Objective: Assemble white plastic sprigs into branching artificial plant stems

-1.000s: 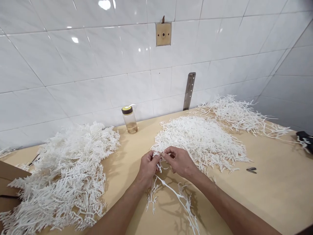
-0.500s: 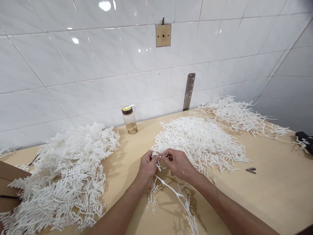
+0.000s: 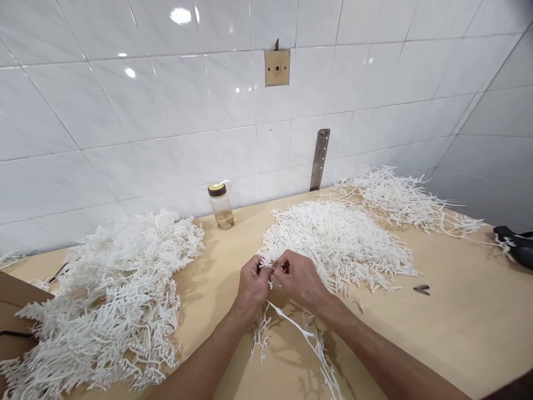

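Observation:
My left hand (image 3: 254, 280) is closed on a white plastic branch (image 3: 307, 334), pinching it between thumb and fingers. The branch's forked stems hang below the hands toward the front of the table. My right hand (image 3: 300, 278) is closed in a pinch close beside the left fingertips, on a small white twig piece of the same branch; the exact contact is partly hidden by the fingers. Just beyond both hands spreads a heap of small white plastic twigs (image 3: 337, 239).
A large pile of white branches (image 3: 112, 300) covers the table's left side. More long branches (image 3: 403, 197) lie at the back right. A water bottle (image 3: 221, 206) stands near the tiled wall. Small thread snips (image 3: 422, 289) lie right of the heap, and a black object (image 3: 516, 247) sits at the far right.
The view has shifted slightly. My right hand has closed in a little on the left fingertips; both hands stay on the branch.

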### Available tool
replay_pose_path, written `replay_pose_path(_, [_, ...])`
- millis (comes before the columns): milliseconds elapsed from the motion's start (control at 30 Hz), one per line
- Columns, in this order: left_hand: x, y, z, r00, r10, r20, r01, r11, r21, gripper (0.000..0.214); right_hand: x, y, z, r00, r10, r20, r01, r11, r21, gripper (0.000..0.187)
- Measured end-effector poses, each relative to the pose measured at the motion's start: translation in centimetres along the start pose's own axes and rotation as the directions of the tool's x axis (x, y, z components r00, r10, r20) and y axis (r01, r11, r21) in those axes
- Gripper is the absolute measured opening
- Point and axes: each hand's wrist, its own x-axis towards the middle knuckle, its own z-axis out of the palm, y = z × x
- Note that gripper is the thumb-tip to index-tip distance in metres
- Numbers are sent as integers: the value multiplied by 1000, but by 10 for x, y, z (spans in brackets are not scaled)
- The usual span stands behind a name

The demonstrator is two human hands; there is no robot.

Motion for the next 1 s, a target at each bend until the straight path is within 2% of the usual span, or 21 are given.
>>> replay_pose_path(67, [-2,5,0,999,-54,8,54,998,-28,29,1,3,-1,998,51,32,-55,991,120,15])
replay_pose_path(100, [-2,7,0,997,-79,9,79,996,-44,32,1,5,-1,999,28,16,-30,990,140,16])
replay_pose_path(200, [-3,11,0,994,-110,8,110,991,-74,37,4,11,0,979,-175,-104,179,983,31,17])
replay_pose_path(267, [-2,11,-1,996,-87,12,87,994,-70,37,7,17,-2,959,-240,-151,234,971,-55,18])
replay_pose_path(300, [-2,10,-1,997,-75,26,77,995,-60,36,9,20,-4,963,-211,-167,203,977,-64,19])
replay_pose_path(367, [-1,7,-2,996,-62,63,64,997,-31,33,12,26,-10,979,-73,-189,72,997,-10,16])
replay_pose_path(467, [1,1,-3,993,-65,102,62,998,29,30,16,31,-21,982,96,-164,-80,992,100,17])
replay_pose_path(600, [3,-3,-5,988,-60,142,55,998,37,26,15,26,-33,976,58,-212,-37,994,102,29])
replay_pose_path(633, [3,-3,-5,986,-60,154,56,998,36,25,14,24,-35,982,39,-183,-20,994,108,30])
replay_pose_path(700, [2,-2,-5,984,-70,164,62,997,51,24,11,19,-38,999,4,-47,3,989,150,31])
replay_pose_path(800, [1,0,-5,984,-100,149,89,993,75,27,7,12,-41,988,-61,144,28,975,219,32])
replay_pose_path(900, [0,1,-5,984,-107,143,95,991,90,31,4,10,-42,975,-98,199,54,975,216,32])
replay_pose_path(1000, [0,-1,-5,986,-68,150,45,988,150,30,4,12,-40,969,-116,217,71,977,203,30])
